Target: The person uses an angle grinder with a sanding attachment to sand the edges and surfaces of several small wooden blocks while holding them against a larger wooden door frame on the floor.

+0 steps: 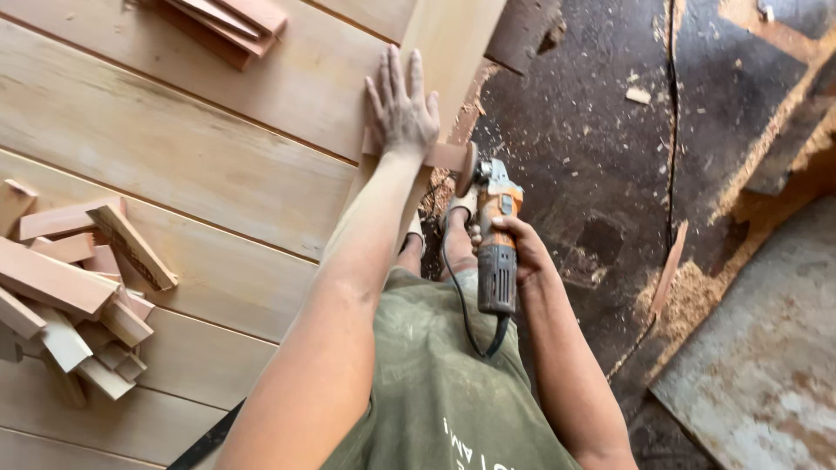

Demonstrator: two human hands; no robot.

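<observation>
Our left hand (401,109) lies flat with fingers spread, pressing a small wood block (442,157) against the edge of the plank tabletop (200,165), the block jutting out just right of the wrist. Our right hand (521,248) is wrapped around the body of an orange angle grinder (494,235), its disc touching the block's end just ahead of that hand. To do this well, we judge we should keep firm downward pressure, fingers clear of the disc, the cord (461,313) behind us, and feed lightly. Offcuts (78,296) lie far left
</observation>
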